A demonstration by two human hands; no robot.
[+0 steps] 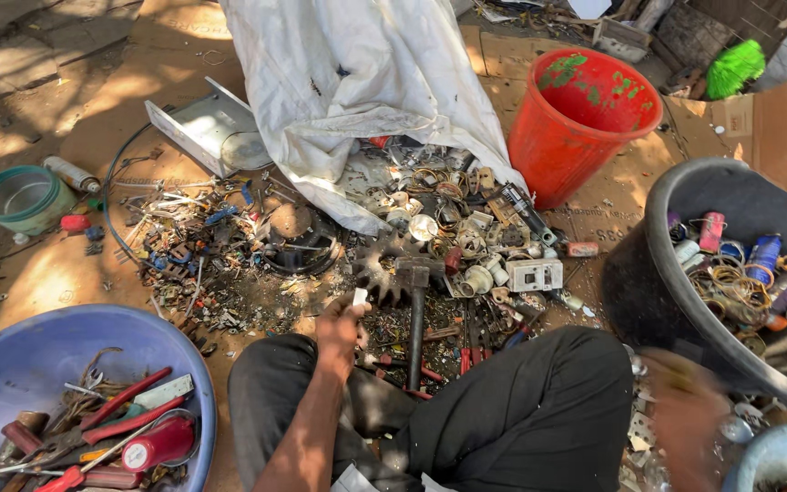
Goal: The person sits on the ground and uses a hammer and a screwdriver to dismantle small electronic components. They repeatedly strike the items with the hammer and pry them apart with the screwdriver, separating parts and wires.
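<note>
Scrap covers the ground in front of a seated person in dark trousers (503,410), and the left hand (339,333) reaches forward over the left knee into it. That hand is closed around a small white piece (360,296), which sticks up from between thumb and fingers. The piece sits just below a dark toothed gear (384,264) and just left of a hammer (415,310), whose head lies against the gear and whose handle runs back toward the person's legs. Both are close enough to crowd the hand.

The right hand (685,419) is blurred low at the right, beside the right knee; whether it is open or closed cannot be told, nor whether it holds anything. It hangs near the rim of a black tub (649,273) filled with wire coils and coloured spools.

The scrap heap (321,237) spreads beyond the gear: switches, sockets, small metal parts, a round black ring, a pale socket box (536,273). A white sack (357,82) drapes over the far side of the heap. A red bucket (576,118) with green smears stands to the right of the sack, well apart from the left hand. A grey metal tray (202,128) lies left of the sack. At lower left a blue basin (11,364) holds red-handled pliers and other tools, and a green bowl (22,196) stands further out on the left.
</note>
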